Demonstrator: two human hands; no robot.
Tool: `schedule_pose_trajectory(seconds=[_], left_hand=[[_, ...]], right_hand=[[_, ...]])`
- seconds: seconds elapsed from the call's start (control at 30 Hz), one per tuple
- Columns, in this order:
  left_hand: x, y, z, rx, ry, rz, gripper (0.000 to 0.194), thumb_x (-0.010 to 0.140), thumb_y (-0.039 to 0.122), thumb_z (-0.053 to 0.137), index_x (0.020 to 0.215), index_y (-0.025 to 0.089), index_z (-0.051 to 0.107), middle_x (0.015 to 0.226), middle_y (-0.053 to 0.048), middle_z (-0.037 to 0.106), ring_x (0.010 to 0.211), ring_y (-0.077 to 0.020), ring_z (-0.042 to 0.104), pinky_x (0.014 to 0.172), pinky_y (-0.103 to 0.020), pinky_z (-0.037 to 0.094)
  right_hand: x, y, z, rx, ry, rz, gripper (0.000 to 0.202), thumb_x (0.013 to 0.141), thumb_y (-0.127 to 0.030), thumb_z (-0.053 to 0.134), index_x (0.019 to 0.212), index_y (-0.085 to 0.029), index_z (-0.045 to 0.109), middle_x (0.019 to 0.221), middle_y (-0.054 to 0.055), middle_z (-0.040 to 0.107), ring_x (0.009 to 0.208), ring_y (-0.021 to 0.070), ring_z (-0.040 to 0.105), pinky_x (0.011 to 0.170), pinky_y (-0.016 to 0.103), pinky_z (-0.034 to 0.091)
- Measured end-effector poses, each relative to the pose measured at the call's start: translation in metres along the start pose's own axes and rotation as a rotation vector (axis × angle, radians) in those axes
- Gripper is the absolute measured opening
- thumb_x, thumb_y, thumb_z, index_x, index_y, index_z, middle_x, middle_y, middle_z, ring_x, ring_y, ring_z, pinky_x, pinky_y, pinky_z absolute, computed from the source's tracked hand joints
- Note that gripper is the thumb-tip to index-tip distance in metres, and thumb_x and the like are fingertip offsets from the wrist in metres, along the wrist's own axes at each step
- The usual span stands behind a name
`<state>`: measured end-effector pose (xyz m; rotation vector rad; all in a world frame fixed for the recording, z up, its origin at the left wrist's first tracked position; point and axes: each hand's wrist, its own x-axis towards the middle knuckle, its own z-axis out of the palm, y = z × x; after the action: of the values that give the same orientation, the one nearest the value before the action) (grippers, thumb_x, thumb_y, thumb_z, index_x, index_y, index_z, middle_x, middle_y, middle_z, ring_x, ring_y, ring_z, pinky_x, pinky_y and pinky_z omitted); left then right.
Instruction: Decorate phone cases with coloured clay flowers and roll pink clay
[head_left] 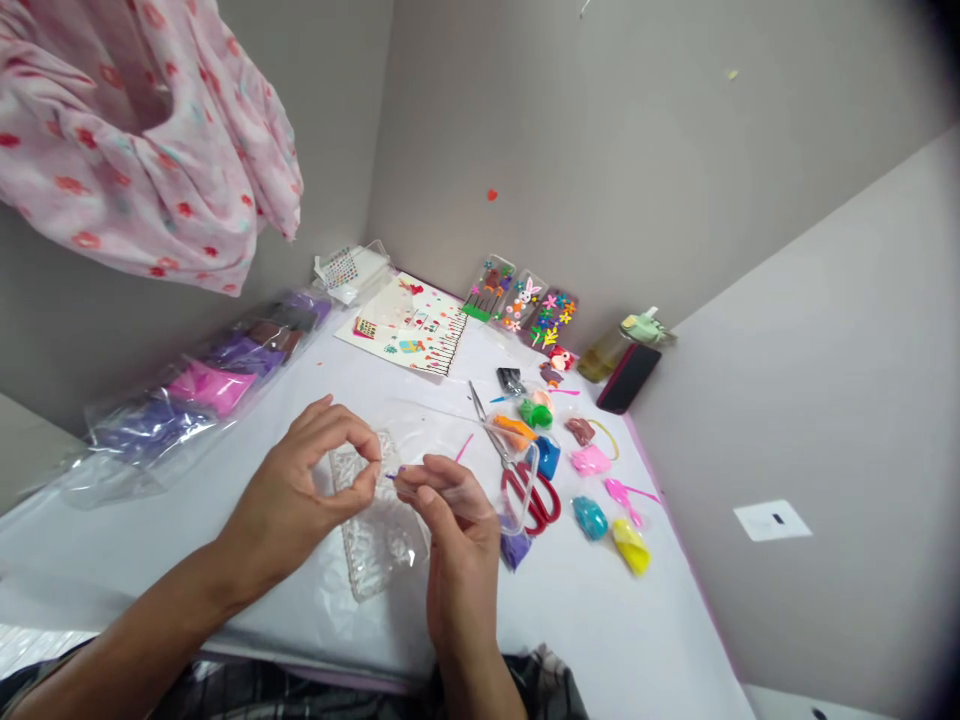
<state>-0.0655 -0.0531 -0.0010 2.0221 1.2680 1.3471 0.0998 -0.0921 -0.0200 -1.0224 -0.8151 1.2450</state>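
Note:
My left hand (300, 480) is closed in a pinch, thumb and index fingertips together; what lies between them is too small to make out. Just to its right, my right hand (457, 530) grips a clear phone case (533, 470), whose see-through edge sticks out past the fingers. A tiny dark purple bit (391, 477) shows at the right fingertips, close to the left pinch. Beneath both hands, a clear textured plastic piece (367, 560) lies on the white table.
Red-handled scissors (551, 500) and several wrapped clay lumps, including yellow clay (631, 545), lie to the right. Decorated phone cases (525, 300) lean at the back wall. A bottle (604, 355) and a phone (630, 378) stand back right. Bagged clay packs (214, 385) line the left.

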Motion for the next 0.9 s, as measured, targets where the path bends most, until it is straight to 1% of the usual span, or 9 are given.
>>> schedule_pose_trajectory(seconds=[0.07, 0.13, 0.33, 0.43, 0.53, 0.67, 0.77, 0.83, 0.9], left_hand=[[0.000, -0.002, -0.004, -0.033, -0.006, -0.023, 0.009, 0.093, 0.031, 0.065, 0.085, 0.029, 0.065, 0.085, 0.007, 0.069, 0.086, -0.0181, 0.067, 0.126, -0.051, 0.030], [0.000, -0.004, -0.005, -0.021, 0.003, 0.025, 0.010, 0.096, 0.036, 0.068, 0.087, 0.032, 0.071, 0.086, 0.008, 0.073, 0.086, -0.0187, 0.068, 0.127, -0.052, 0.026], [-0.002, -0.005, 0.001, 0.146, 0.063, 0.216, 0.011, 0.103, 0.035, 0.065, 0.095, 0.035, 0.073, 0.086, 0.007, 0.076, 0.084, -0.0201, 0.066, 0.127, -0.055, 0.020], [0.000, -0.001, -0.001, 0.230, 0.067, 0.282, 0.012, 0.103, 0.030, 0.064, 0.094, 0.032, 0.071, 0.084, 0.005, 0.075, 0.083, -0.0206, 0.064, 0.127, -0.056, 0.020], [0.001, 0.003, -0.004, 0.277, 0.017, 0.315, 0.011, 0.101, 0.024, 0.062, 0.096, 0.030, 0.070, 0.087, 0.003, 0.074, 0.086, -0.0221, 0.065, 0.126, -0.059, 0.022], [-0.002, 0.005, -0.003, 0.263, -0.062, 0.300, 0.009, 0.098, 0.019, 0.060, 0.095, 0.027, 0.065, 0.092, 0.002, 0.070, 0.092, -0.0229, 0.063, 0.124, -0.062, 0.024], [-0.003, 0.008, 0.003, 0.254, -0.032, 0.277, 0.012, 0.094, 0.013, 0.058, 0.092, 0.025, 0.062, 0.089, 0.001, 0.067, 0.090, -0.0210, 0.062, 0.123, -0.064, 0.027], [-0.002, 0.009, 0.006, 0.247, 0.020, 0.265, 0.014, 0.091, 0.011, 0.057, 0.090, 0.024, 0.059, 0.086, 0.002, 0.064, 0.087, -0.0200, 0.060, 0.122, -0.064, 0.030], [-0.002, 0.008, 0.006, 0.201, 0.054, 0.221, 0.013, 0.090, 0.012, 0.058, 0.088, 0.025, 0.056, 0.083, 0.003, 0.061, 0.084, -0.0191, 0.059, 0.122, -0.062, 0.031]], right_hand=[[0.002, 0.000, 0.000, 0.053, 0.011, 0.019, 0.023, 0.087, -0.027, 0.083, 0.109, -0.023, 0.078, 0.101, 0.004, 0.085, 0.094, 0.0217, 0.079, 0.093, 0.037, 0.061], [0.001, -0.001, 0.001, 0.055, 0.013, 0.006, 0.024, 0.087, -0.027, 0.083, 0.110, -0.022, 0.078, 0.101, 0.005, 0.085, 0.095, 0.0222, 0.080, 0.095, 0.039, 0.061], [-0.008, -0.005, 0.003, -0.171, 0.027, -0.103, 0.022, 0.093, -0.029, 0.076, 0.114, -0.022, 0.077, 0.105, 0.008, 0.085, 0.099, 0.0250, 0.081, 0.092, 0.041, 0.064], [-0.011, -0.002, 0.001, -0.391, 0.044, -0.335, 0.019, 0.096, -0.021, 0.070, 0.113, -0.024, 0.079, 0.109, 0.007, 0.085, 0.103, 0.0250, 0.080, 0.094, 0.040, 0.064], [-0.013, 0.004, -0.001, -0.595, 0.007, -0.573, 0.033, 0.098, -0.010, 0.062, 0.119, -0.029, 0.078, 0.115, 0.005, 0.083, 0.108, 0.0226, 0.078, 0.096, 0.037, 0.062], [-0.014, 0.009, -0.003, -0.630, -0.045, -0.652, 0.045, 0.096, -0.004, 0.059, 0.128, -0.032, 0.074, 0.119, 0.003, 0.082, 0.111, 0.0207, 0.077, 0.097, 0.034, 0.061], [-0.012, 0.004, -0.001, -0.528, -0.012, -0.532, 0.033, 0.096, -0.009, 0.064, 0.119, -0.028, 0.078, 0.113, 0.005, 0.084, 0.107, 0.0219, 0.078, 0.096, 0.036, 0.061], [-0.009, -0.001, 0.001, -0.338, -0.005, -0.314, 0.023, 0.095, -0.017, 0.070, 0.115, -0.025, 0.078, 0.104, 0.005, 0.085, 0.099, 0.0227, 0.080, 0.092, 0.037, 0.063], [-0.005, -0.004, 0.003, -0.111, -0.016, -0.108, 0.022, 0.091, -0.023, 0.077, 0.113, -0.023, 0.078, 0.096, 0.004, 0.085, 0.090, 0.0219, 0.081, 0.088, 0.037, 0.064]])
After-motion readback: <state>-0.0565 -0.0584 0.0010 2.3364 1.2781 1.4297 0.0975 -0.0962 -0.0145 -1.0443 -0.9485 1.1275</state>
